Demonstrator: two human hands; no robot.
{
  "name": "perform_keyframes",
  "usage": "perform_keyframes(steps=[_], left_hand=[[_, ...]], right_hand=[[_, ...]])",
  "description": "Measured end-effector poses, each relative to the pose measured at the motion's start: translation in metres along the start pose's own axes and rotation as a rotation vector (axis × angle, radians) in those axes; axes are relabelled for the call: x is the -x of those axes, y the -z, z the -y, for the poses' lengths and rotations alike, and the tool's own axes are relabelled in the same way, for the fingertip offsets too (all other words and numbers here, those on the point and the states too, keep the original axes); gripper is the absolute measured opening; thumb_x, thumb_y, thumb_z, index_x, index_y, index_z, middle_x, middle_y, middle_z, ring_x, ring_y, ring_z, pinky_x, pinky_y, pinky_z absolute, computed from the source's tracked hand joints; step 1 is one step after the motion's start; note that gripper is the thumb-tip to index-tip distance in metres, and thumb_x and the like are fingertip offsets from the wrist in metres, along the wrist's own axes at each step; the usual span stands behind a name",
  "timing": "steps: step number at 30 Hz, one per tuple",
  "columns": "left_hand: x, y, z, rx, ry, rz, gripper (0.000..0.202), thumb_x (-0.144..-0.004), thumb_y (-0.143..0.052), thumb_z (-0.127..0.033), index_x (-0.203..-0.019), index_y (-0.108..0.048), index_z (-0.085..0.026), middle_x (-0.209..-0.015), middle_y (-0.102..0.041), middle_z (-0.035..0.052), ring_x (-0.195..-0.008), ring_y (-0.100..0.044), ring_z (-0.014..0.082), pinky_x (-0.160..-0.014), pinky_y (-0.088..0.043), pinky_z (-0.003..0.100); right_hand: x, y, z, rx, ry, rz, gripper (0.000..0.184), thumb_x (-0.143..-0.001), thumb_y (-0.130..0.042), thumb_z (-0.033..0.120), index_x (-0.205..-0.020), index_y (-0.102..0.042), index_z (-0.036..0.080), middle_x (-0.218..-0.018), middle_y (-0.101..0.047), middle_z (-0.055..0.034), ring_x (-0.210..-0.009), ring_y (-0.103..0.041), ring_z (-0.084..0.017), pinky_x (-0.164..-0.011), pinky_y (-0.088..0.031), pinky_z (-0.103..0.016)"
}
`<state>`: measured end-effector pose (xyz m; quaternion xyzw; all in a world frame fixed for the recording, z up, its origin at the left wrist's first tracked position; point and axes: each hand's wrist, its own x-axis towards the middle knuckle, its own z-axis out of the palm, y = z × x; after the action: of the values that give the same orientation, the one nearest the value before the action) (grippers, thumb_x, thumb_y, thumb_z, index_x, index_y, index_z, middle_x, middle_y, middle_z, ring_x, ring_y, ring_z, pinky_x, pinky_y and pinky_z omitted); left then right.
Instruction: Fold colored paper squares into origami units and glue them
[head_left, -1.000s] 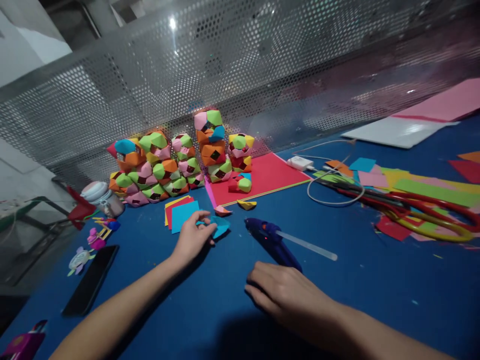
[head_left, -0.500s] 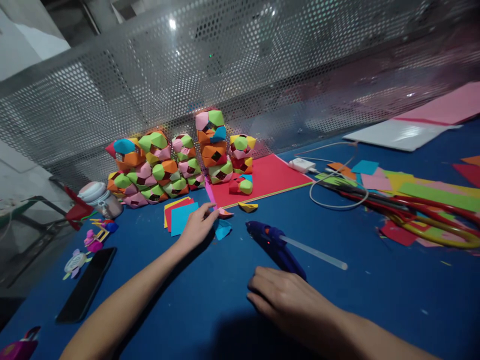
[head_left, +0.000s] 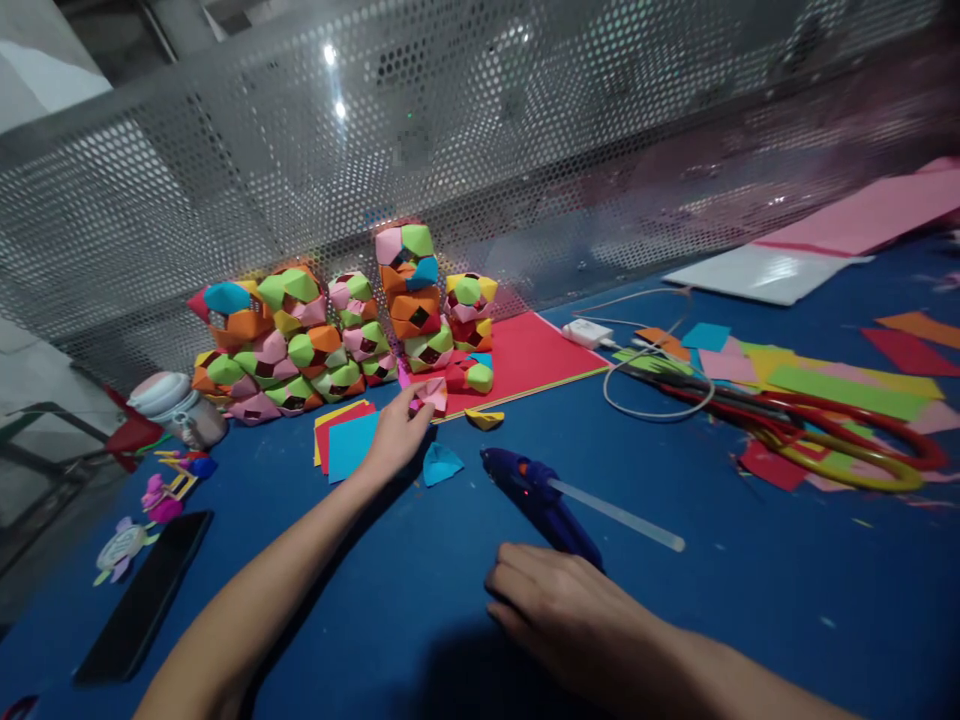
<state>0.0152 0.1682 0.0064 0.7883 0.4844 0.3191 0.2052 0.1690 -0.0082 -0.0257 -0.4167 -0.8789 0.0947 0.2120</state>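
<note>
My left hand (head_left: 397, 432) pinches a pink folded paper piece (head_left: 433, 396) at the near edge of the red paper sheets. Just below it on the blue table lies a blue folded paper piece (head_left: 442, 464), and a yellow folded piece (head_left: 484, 419) is to the right. Beside my left wrist is a small stack of paper squares (head_left: 351, 445), blue on top. My right hand (head_left: 551, 600) rests on the table with fingers curled, and nothing shows in it. Close beyond it lies a dark blue hot glue gun (head_left: 536, 500), a clear glue stick (head_left: 622, 515) in its back.
Folded paper balls (head_left: 307, 345) stand stacked against a perforated metal panel (head_left: 247, 190). On the right lie scissors (head_left: 840, 440) among paper scraps, with a white cable and adapter (head_left: 587, 333) nearby. A phone (head_left: 146, 600) and a lidded jar (head_left: 176, 408) are on the left.
My left hand has picked up the pink folded piece from the table and raised it slightly. The blue piece now shows whole. My right hand has barely moved, and the view has shifted slightly.
</note>
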Motion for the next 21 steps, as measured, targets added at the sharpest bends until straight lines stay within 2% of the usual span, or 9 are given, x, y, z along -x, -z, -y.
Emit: perform_keyframes(steps=[5, 11, 17, 21], left_hand=[[0.005, -0.002, 0.012, 0.030, 0.006, 0.023, 0.038, -0.081, -0.050, -0.029, -0.116, -0.056, -0.017, -0.106, -0.063, 0.0084, -0.081, -0.059, 0.0160, -0.073, -0.045, 0.027], [0.008, 0.001, 0.015, 0.072, -0.004, 0.070, 0.044, -0.081, -0.050, -0.030, -0.124, -0.050, -0.021, -0.109, -0.062, 0.0059, -0.081, -0.059, 0.0141, -0.075, -0.046, 0.026], [0.025, 0.020, 0.006, -0.043, -0.061, 0.001, 0.038, -0.083, -0.047, -0.029, -0.120, -0.051, -0.020, -0.109, -0.059, 0.0083, -0.085, -0.057, 0.0152, -0.072, -0.046, 0.026], [0.046, 0.040, 0.005, -0.086, -0.115, 0.000, 0.025, -0.087, -0.042, -0.029, -0.101, -0.060, -0.019, -0.098, -0.063, 0.0054, -0.088, -0.058, 0.0159, -0.077, -0.045, 0.027]], right_hand=[[0.001, -0.001, 0.000, -0.024, -0.020, -0.001, 0.009, -0.079, -0.053, 0.011, -0.073, -0.053, 0.019, -0.074, -0.058, -0.0013, -0.063, -0.053, -0.014, -0.057, -0.037, -0.025], [0.003, -0.003, -0.001, -0.021, -0.025, -0.015, 0.010, -0.079, -0.052, 0.011, -0.073, -0.053, 0.019, -0.075, -0.057, -0.0016, -0.065, -0.053, -0.013, -0.058, -0.038, -0.024], [0.002, 0.001, 0.003, -0.002, 0.011, -0.023, 0.012, -0.080, -0.049, 0.010, -0.072, -0.051, 0.019, -0.072, -0.057, -0.0013, -0.061, -0.054, -0.013, -0.055, -0.038, -0.024], [0.011, 0.021, 0.006, 0.059, -0.010, 0.000, 0.018, -0.082, -0.046, 0.012, -0.067, -0.052, 0.021, -0.063, -0.057, -0.0012, -0.054, -0.055, -0.013, -0.048, -0.036, -0.025]])
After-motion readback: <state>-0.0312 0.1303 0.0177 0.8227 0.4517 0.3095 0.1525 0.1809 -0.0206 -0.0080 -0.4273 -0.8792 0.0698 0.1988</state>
